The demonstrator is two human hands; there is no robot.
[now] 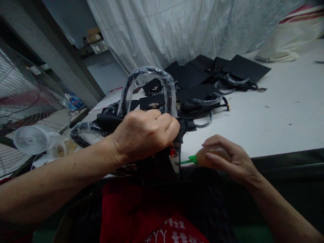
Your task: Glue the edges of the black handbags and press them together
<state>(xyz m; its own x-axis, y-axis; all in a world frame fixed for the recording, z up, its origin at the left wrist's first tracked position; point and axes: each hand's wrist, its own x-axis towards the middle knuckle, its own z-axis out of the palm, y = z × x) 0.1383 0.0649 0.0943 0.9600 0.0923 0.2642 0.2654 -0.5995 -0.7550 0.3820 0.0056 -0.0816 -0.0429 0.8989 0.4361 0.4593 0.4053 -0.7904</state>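
Note:
My left hand (pixel 152 131) is closed on the upper edge of a black handbag (pixel 157 167) at the table's front edge. The bag's handle (pixel 148 71), wrapped in clear plastic, arches up behind my knuckles. A red-and-gold zipper pull (pixel 173 150) hangs on the bag below my fingers. In my right hand (pixel 229 158) lies a squeeze bottle (pixel 209 156) of amber-brown liquid, tipped on its side. Its green nozzle (pixel 187 160) points left, with the tip at a pale patch on the bag's right side. Whether liquid is coming out is too small to tell.
Several black handbags and panels (pixel 202 72) are heaped at the back of the white table (pixel 286 111). A cream cloth sack (pixel 286 38) stands at the far right. To the left are a small white fan (pixel 31 139) and a wire rack (pixel 22 81). A grey sheet (pixel 162 30) hangs behind.

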